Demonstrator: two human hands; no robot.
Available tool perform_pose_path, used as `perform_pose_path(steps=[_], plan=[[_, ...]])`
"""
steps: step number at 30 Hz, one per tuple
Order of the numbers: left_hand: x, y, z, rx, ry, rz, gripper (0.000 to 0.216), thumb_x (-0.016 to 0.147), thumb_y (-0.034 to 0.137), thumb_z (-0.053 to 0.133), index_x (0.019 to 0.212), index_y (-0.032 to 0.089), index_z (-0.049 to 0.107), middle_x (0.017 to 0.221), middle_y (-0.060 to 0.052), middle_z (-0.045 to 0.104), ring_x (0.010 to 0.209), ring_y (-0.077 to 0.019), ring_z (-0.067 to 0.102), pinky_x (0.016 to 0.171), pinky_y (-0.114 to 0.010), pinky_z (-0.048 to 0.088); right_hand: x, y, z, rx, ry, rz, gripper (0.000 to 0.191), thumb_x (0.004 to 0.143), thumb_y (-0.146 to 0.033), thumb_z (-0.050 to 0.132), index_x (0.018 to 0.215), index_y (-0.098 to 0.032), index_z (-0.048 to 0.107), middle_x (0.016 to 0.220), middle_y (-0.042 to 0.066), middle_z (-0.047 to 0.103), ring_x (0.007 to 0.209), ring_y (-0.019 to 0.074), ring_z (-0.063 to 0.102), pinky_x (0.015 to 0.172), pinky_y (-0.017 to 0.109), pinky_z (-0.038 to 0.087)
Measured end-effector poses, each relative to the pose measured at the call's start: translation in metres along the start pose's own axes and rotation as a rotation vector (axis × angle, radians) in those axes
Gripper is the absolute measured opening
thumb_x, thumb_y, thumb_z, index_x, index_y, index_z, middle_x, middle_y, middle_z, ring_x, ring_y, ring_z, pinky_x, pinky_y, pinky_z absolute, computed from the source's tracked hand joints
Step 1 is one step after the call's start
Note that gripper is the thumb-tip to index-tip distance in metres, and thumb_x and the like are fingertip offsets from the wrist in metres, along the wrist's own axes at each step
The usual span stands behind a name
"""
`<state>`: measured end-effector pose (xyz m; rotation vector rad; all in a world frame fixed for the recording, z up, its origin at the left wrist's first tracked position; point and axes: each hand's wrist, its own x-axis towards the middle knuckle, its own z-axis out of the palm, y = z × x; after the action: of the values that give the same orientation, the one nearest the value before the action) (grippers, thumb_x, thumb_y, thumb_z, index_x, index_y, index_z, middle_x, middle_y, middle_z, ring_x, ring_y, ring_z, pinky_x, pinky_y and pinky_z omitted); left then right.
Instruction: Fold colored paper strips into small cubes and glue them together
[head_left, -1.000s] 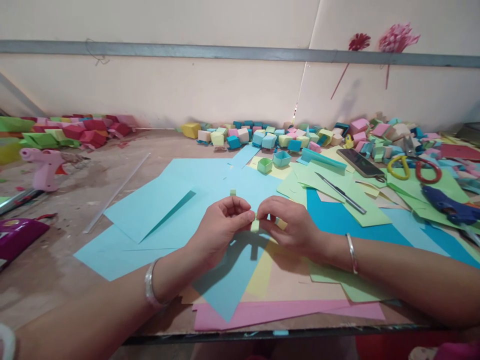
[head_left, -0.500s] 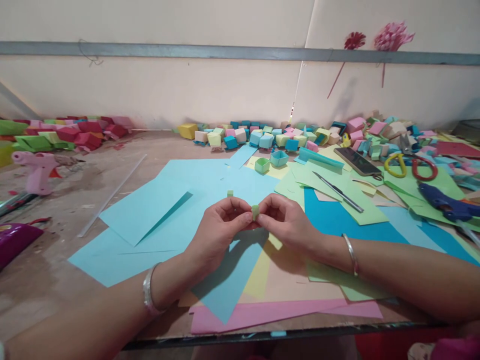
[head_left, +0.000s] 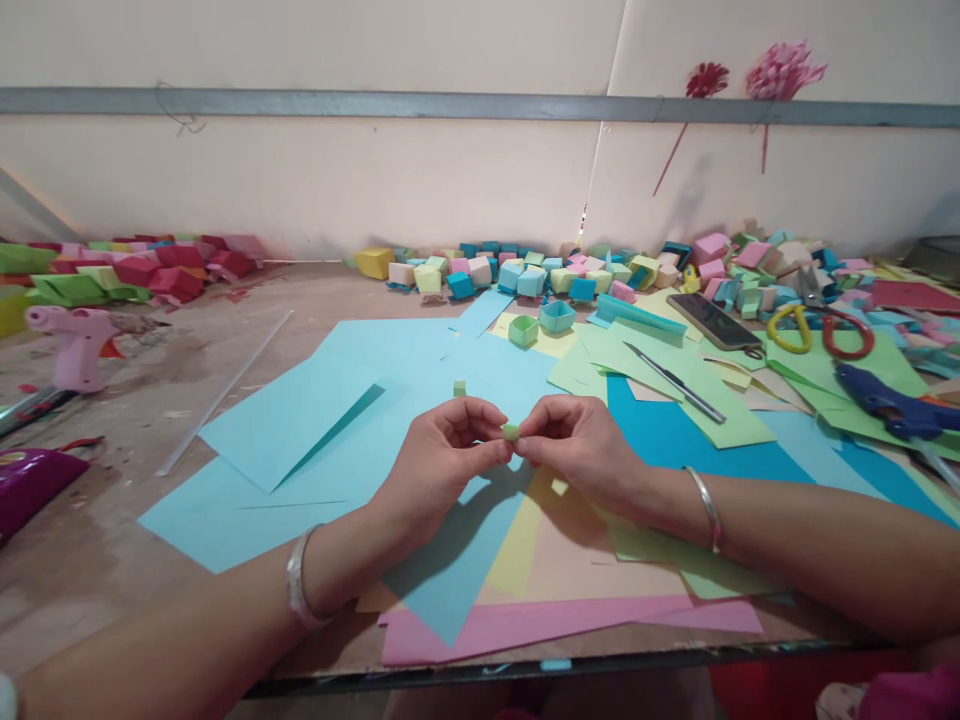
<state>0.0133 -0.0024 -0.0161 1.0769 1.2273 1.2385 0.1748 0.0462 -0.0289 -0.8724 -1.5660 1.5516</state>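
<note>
Between the fingertips of my left hand (head_left: 448, 452) and my right hand (head_left: 577, 440) is a small light green piece of paper (head_left: 511, 432). Both hands are closed in a pinch on it, above the spread paper sheets. Its exact folds are too small to make out. Just beyond my left fingers a tiny green paper cube (head_left: 460, 387) sits on the light blue sheet (head_left: 420, 350). Farther back stand a green open paper box (head_left: 523, 330) and a blue open paper box (head_left: 557, 317).
Several coloured paper boxes (head_left: 532, 280) line the wall. On the right lie a pen (head_left: 675, 383), a phone (head_left: 712, 322), scissors with yellow and red handles (head_left: 847, 335) and a blue glue gun (head_left: 892, 405). A pink glue gun (head_left: 75, 345) and a clear stick (head_left: 225, 395) are at left.
The small green paper has turned between my fingertips, from standing upright to lying flatter. My right hand has dipped slightly; the things on the table stay put.
</note>
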Motion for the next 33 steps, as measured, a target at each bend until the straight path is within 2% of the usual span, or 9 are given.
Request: perform_pose_path(steps=[5,12,20,27,33], plan=[[0.0007,-0.0011,-0.0003,-0.063,-0.036,-0.048,0.018,0.064,0.014,0.078,0.075,0.018,0.064,0.067,0.002,0.064,0.064,-0.0109,0.059,0.061,-0.023,0.044,0.0004,-0.0023,0.0006,-0.061,-0.021,0.001,0.004,0.067,-0.015,0.066,0.068,-0.017,0.063,0.061,-0.001,0.06,0.056,0.0098,0.053,0.05,0.023,0.04],[0.0013,0.0015,-0.0002,-0.094,-0.056,-0.102,0.018,0.064,0.021,0.08,0.07,0.017,0.063,0.066,0.002,0.062,0.065,-0.0111,0.059,0.063,-0.023,0.044,0.0022,0.0043,0.0024,-0.033,-0.067,-0.181,0.007,0.072,-0.014,0.062,0.076,-0.019,0.061,0.072,-0.002,0.06,0.069,0.0125,0.059,0.064,0.028,0.05],[-0.0002,0.0,0.0007,-0.093,-0.08,-0.092,0.012,0.067,0.016,0.074,0.069,0.018,0.063,0.068,0.002,0.062,0.065,-0.0115,0.06,0.066,-0.025,0.048,0.0029,-0.0035,0.0033,0.062,-0.104,-0.144,0.012,0.068,-0.01,0.058,0.068,-0.02,0.065,0.07,-0.003,0.061,0.065,0.0108,0.061,0.064,0.027,0.052],[0.0018,0.0023,-0.0004,-0.115,-0.045,-0.113,0.009,0.063,0.012,0.071,0.069,0.016,0.065,0.072,0.0,0.06,0.067,-0.0115,0.059,0.068,-0.026,0.051,0.0046,0.0013,-0.0011,-0.087,-0.08,-0.215,0.014,0.073,-0.009,0.057,0.073,-0.019,0.068,0.076,-0.001,0.063,0.067,0.0104,0.06,0.062,0.025,0.049],[0.0023,0.0001,-0.0013,-0.058,-0.068,-0.09,0.013,0.067,0.018,0.075,0.075,0.016,0.065,0.072,0.001,0.062,0.066,-0.01,0.058,0.065,-0.023,0.049,0.0028,0.0,-0.0022,-0.119,-0.112,-0.173,0.014,0.074,-0.009,0.054,0.076,-0.018,0.064,0.073,-0.001,0.063,0.066,0.0115,0.058,0.06,0.026,0.047]])
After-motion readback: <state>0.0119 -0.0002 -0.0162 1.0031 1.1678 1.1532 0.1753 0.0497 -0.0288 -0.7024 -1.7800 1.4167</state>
